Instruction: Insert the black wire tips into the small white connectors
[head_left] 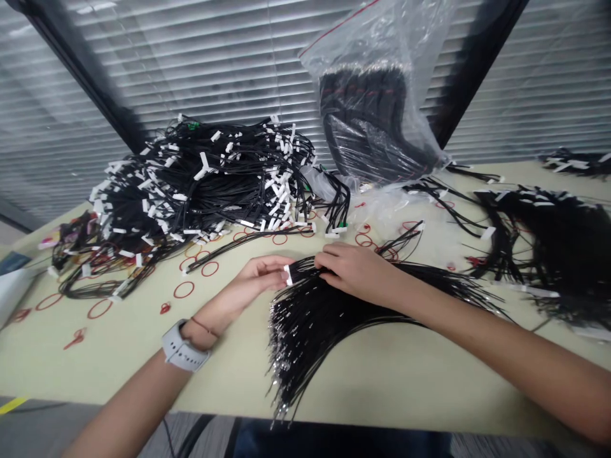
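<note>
My left hand pinches a small white connector that has several black wires running into it. Close by on the right, my right hand has its fingers closed on those black wires behind the connector; the fingertips are partly hidden. Under both hands a thick bundle of loose black wires fans out over the table, its bare metal terminals pointing left and toward me. A grey watch strap is on my left wrist.
A tall heap of black cables with white connectors lies at the back left. A clear plastic bag of black wires leans against the blinds. More wire bundles lie right. Red rubber bands are scattered on the pale table.
</note>
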A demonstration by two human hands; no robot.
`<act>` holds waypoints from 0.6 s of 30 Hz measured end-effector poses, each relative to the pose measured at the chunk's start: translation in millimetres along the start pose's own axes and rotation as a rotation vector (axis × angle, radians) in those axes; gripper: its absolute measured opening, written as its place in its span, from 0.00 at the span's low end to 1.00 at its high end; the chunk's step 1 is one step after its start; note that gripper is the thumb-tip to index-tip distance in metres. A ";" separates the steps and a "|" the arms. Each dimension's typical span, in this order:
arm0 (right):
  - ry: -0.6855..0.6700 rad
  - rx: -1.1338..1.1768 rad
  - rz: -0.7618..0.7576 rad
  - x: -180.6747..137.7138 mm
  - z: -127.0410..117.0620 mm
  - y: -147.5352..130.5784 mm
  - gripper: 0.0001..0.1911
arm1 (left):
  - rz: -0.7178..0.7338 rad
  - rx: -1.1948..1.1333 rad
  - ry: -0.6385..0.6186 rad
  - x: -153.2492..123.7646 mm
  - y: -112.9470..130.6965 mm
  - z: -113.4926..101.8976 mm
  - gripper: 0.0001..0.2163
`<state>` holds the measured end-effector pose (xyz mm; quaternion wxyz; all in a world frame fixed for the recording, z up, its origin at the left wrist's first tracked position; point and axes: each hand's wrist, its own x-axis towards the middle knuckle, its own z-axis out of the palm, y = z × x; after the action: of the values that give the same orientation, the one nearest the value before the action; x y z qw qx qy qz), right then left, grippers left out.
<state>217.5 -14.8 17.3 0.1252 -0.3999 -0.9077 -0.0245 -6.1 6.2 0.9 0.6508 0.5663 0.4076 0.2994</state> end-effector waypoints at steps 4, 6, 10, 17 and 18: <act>0.051 -0.078 -0.030 -0.9 4.5 -1.3 0.04 | -0.034 -0.029 0.017 0.1 0.3 0.7 0.12; 0.057 -0.112 -0.025 -1.3 4.6 -1.8 0.04 | -0.038 -0.042 0.030 -0.2 1.4 2.1 0.12; 0.014 -0.097 0.017 -1.6 0.2 -1.1 0.03 | -0.055 -0.049 0.085 -0.9 3.4 4.2 0.11; -0.042 0.353 0.031 -0.7 -14.3 11.5 0.02 | -0.069 -0.047 0.081 -1.0 3.9 2.9 0.12; -0.029 0.406 0.024 -0.5 -16.2 13.5 0.03 | -0.072 -0.051 0.090 -0.7 3.8 2.7 0.12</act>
<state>231.0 -8.3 32.1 0.1904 -0.3774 -0.8909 0.1661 -3.8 5.0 4.9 0.6564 0.5202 0.4489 0.3115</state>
